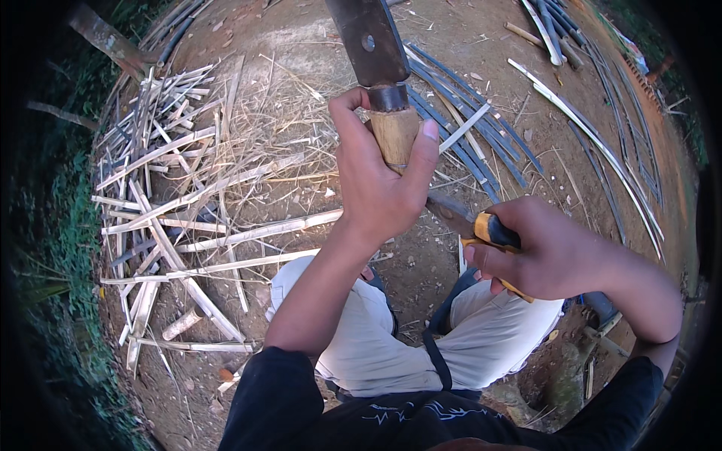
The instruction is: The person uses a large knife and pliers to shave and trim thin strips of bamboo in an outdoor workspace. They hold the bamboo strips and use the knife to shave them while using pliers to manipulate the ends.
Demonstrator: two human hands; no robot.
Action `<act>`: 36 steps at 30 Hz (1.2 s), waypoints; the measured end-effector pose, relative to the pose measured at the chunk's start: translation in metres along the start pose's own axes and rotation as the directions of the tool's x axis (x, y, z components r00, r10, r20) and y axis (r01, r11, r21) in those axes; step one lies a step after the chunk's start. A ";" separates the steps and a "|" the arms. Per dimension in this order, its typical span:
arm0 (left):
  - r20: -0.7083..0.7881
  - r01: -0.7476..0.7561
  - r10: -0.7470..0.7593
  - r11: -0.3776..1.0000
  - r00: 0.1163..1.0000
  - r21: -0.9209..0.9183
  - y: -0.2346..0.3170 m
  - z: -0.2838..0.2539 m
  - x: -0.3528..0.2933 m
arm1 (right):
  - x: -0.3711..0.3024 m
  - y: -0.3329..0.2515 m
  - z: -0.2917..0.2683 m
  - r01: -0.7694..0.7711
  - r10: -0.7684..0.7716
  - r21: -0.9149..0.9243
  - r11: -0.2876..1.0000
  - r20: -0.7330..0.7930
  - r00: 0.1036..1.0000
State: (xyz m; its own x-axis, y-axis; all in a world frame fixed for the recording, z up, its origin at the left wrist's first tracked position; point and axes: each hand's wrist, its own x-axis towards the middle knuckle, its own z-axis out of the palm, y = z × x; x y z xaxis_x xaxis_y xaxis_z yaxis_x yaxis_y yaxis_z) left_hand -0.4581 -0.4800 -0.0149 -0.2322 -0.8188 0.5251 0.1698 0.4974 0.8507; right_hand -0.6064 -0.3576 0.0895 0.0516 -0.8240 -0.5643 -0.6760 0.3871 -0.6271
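A machete (370, 45) with a broad dark blade, a metal collar and a wooden handle (395, 135) points away from me. My left hand (385, 184) is closed around that handle, thumb along its right side. What looks like a thin band of wire (397, 166) circles the handle's lower end. In my right hand (553, 248) is a pair of pliers (487, 228) with yellow and black grips, the fingers wrapped round them. The metal jaws (450, 213) reach toward my left hand, just below and right of it; their tips are partly hidden behind it.
A loose pile of split bamboo strips (169, 240) covers the ground on the left, with shavings (278, 128) beside it. Dark strips (481, 128) lie ahead, and long curved strips (594, 135) at the right. A tree trunk (109, 37) stands far left.
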 end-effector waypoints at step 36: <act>0.060 0.076 -0.070 0.991 0.996 -0.110 0.005 0.005 -0.009 | 0.004 -0.002 0.000 0.058 -0.114 -0.413 0.909 -0.111 0.987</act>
State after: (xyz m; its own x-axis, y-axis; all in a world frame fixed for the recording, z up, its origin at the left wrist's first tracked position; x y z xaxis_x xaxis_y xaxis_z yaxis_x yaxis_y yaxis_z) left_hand -0.4600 -0.4690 -0.0152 -0.3009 -0.8328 0.4646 0.2555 0.3990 0.8806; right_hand -0.6045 -0.3612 0.0883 0.0463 -0.9037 -0.4258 -0.9151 0.1325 -0.3807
